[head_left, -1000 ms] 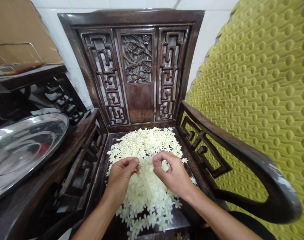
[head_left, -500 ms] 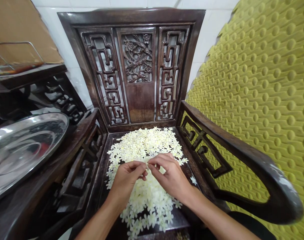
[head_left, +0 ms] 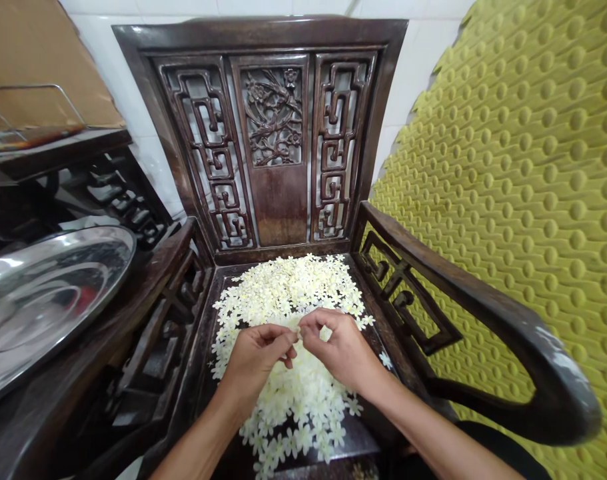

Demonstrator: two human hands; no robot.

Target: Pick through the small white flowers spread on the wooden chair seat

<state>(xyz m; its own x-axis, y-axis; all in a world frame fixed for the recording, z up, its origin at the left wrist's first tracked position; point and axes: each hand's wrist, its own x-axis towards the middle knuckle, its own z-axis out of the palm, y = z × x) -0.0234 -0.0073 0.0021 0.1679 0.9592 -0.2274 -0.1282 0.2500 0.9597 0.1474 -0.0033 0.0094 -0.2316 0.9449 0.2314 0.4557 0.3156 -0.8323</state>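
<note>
Many small white and pale-yellow five-petalled flowers [head_left: 293, 283] lie heaped across the seat of a dark carved wooden chair [head_left: 283, 213]. Over the middle of the heap, my left hand [head_left: 260, 350] pinches with thumb and forefinger. My right hand [head_left: 336, 347] meets it fingertip to fingertip, its thumb and forefinger also pinched. Something tiny and pale shows between the two sets of fingertips, too small to name. Below the hands, more flowers [head_left: 298, 427] spread toward the seat's front edge. A single flower [head_left: 386, 360] lies apart at the seat's right side.
A large shiny metal tray [head_left: 103, 267] rests at the left by the chair's left armrest [head_left: 148, 287]. The right armrest [head_left: 463, 287] curves forward beside a yellow-green bumpy foam sheet [head_left: 528, 167]. Brown cardboard [head_left: 38, 60] and a wire rack stand at the back left.
My right hand's fingers have curled in slightly and shifted a little at the pinch point. My left hand is nearly where it was. The flowers lie as before.
</note>
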